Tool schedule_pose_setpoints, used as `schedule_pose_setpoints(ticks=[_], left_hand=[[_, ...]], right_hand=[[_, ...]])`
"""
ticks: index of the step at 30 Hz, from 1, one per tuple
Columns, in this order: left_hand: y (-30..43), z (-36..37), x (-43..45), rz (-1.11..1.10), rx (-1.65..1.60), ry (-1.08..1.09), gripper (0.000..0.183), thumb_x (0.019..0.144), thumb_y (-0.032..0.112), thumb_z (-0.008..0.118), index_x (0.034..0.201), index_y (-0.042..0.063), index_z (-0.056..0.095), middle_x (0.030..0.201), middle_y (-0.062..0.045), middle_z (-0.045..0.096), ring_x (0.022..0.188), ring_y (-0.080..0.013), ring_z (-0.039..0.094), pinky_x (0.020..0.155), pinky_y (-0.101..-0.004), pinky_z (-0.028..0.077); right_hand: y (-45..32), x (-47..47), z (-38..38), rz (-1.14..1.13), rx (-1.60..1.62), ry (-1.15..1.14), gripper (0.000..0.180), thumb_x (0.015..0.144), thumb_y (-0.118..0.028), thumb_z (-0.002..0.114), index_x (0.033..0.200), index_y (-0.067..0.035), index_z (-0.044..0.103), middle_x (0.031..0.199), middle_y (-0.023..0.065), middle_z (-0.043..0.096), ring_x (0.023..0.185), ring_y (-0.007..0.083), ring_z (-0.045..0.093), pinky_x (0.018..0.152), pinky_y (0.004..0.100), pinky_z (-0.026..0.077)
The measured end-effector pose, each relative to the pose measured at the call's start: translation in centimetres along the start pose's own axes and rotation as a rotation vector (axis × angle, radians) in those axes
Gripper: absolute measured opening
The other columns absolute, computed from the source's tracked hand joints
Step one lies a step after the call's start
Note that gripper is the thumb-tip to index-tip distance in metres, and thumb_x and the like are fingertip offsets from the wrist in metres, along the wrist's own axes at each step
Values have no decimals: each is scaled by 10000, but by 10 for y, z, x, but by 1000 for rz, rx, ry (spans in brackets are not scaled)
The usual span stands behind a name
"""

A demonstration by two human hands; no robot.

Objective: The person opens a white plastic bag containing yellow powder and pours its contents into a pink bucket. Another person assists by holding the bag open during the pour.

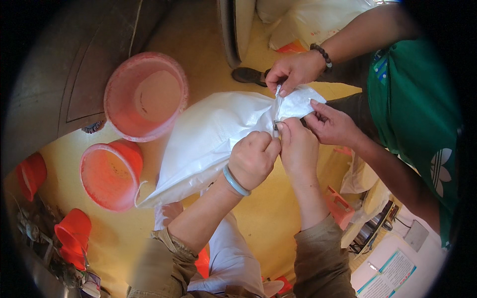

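Note:
A full white woven plastic sack [212,119] stands before me, its mouth gathered into a narrow neck. Around the neck runs a thin pale tie [277,106], with a small dark piece near its lower end. My left hand [254,158], a pale bangle at its wrist, is a fist closed at that lower end. Beside it, my right hand [300,145] pinches the tie at the dark piece between thumb and fingers. Opposite, a co-worker's hand [296,72] with a beaded bracelet grips the tie's upper end. The co-worker's other hand [333,124] holds the sack's loose top [298,102].
Left of the sack stand a large pink tub [145,97] and a red bucket [110,175]. More red buckets [74,231] are at the lower left. The co-worker's shoe [248,75] is just beyond the sack. A dark cabinet-like surface [74,67] fills the upper left.

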State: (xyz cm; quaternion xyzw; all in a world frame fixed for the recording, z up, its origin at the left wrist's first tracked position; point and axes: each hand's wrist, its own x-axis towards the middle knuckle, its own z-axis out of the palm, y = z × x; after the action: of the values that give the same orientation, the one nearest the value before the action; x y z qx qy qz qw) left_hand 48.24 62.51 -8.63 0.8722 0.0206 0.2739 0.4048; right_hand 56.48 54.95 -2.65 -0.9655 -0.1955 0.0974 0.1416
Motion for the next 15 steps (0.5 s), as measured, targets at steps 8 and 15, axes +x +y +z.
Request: schedule_pose_setpoints(ticks=[8,15], left_hand=[[5,-13,2,-27,-14,102,133,653,23,659,773,28,601,679,-60,462,607,-207,509,505,-304,451],[2,-17,-8,50,8,65,191,644,43,628,833,40,598,706,-52,465,629,-201,515,512,-302,458]], right_hand=[[-17,-12,-7,-25,246,259,136,886,-158,550,857,-30,587,730,182,606,671,372,585,590,433,452],[-7,-29,-19,55,250,-5,153,872,-161,564,854,-11,593,737,190,608,677,380,586,592,427,462]])
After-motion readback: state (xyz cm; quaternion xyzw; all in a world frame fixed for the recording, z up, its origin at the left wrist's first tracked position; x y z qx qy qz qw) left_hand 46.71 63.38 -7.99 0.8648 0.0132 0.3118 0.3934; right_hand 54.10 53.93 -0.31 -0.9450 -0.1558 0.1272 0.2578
